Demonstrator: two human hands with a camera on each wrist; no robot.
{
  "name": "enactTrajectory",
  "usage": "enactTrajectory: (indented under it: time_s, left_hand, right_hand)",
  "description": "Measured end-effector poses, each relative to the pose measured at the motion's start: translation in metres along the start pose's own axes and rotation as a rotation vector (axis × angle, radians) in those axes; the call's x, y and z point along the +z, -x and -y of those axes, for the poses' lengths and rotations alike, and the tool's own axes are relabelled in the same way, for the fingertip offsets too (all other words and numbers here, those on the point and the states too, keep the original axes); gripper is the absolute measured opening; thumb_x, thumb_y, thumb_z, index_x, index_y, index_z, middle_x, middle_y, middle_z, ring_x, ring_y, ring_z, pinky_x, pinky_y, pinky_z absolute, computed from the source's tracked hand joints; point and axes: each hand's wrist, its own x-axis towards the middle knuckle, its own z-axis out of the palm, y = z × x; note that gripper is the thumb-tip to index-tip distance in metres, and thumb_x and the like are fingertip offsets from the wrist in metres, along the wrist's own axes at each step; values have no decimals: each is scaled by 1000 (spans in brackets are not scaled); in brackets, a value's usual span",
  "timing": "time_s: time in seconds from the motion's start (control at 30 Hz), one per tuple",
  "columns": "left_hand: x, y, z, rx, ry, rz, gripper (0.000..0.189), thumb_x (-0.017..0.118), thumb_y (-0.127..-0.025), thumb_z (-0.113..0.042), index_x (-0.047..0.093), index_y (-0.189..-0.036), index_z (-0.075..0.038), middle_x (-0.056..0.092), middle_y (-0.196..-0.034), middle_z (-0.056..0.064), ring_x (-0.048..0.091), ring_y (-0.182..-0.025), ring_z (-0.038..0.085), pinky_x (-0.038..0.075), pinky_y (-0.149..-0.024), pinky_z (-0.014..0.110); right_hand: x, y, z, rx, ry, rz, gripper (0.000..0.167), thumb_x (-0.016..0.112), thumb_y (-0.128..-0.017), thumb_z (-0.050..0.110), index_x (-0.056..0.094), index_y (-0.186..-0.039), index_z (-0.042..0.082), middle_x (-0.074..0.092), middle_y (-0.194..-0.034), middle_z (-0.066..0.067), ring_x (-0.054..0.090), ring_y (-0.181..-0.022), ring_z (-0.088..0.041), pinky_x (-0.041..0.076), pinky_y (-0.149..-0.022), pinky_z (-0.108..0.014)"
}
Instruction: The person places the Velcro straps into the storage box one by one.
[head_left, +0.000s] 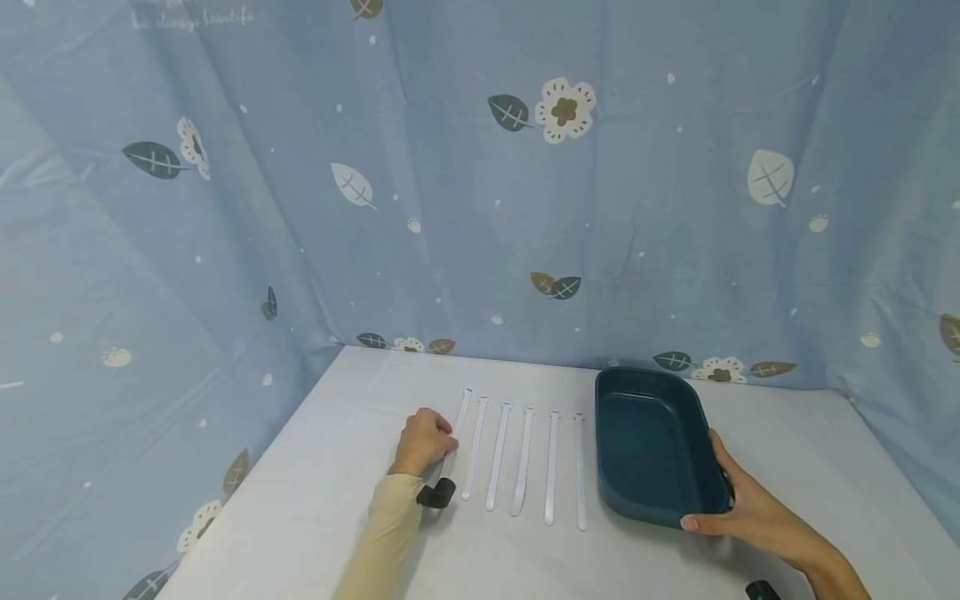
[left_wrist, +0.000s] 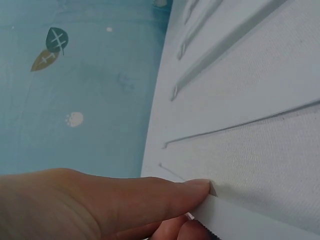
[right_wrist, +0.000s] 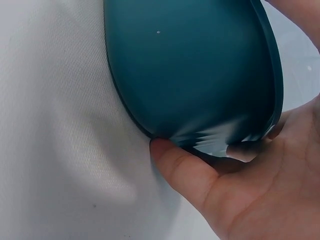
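My left hand [head_left: 423, 442] pinches the leftmost of several slim white straps; this strap [head_left: 462, 410] has a slotted head at its far end. In the left wrist view, the thumb [left_wrist: 165, 197] presses on the strap [left_wrist: 250, 220] from above, fingertips beneath, with a ridged edge showing beside them. The other straps [head_left: 498, 454] lie side by side to the right, heads toward the back. My right hand [head_left: 750, 504] grips the near right corner of a dark teal tray [head_left: 606, 479], thumb on the near rim, other fingers along the right side, partly hidden.
A white cloth covers the table [head_left: 300, 500]. Behind it and on the left hangs a blue curtain [head_left: 450, 183] with leaves and flowers, meeting the table's back edge. The tray stands right of the straps, its far end near the curtain.
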Motion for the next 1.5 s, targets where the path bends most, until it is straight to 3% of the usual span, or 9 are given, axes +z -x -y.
enactTrajectory:
  time_s: [0.33,0.67,1.13,1.5]
  left_hand:
    - [-2,1,-2,1,-12,17,17,81,-77,-6,73,-92,-3,72,-94,13,65,-81,24,56,-73,38]
    - [-7,0,2,43,-5,67,16,73,-78,-3,76,-94,-3,72,-78,5,64,-71,18,54,-68,32]
    - [-16,-2,5,39,179,165,19,73,-89,-3,73,-107,3,74,-86,9,64,-64,13,54,-58,22]
    - [-15,2,-1,30,351,223,24,73,-90,-4,72,-113,3,76,-96,12,70,-73,15,63,-66,28]
  right_hand:
    - [3,0,0,-20,-10,-10,126,75,-92,27,-31,-158,16,-25,-165,-35,-6,-146,-72,24,-99,-91]
    - [3,-1,-2,0,-5,-18,127,76,-91,28,-30,-159,17,-22,-165,-36,-4,-147,-71,23,-101,-90]
    - [3,0,0,-41,-39,-17,124,75,-91,25,-27,-160,19,-23,-167,-31,-8,-148,-69,19,-99,-92]
    - [4,-1,0,-48,-51,-15,123,74,-92,24,-27,-160,20,-26,-167,-29,-12,-148,-68,16,-99,-92]
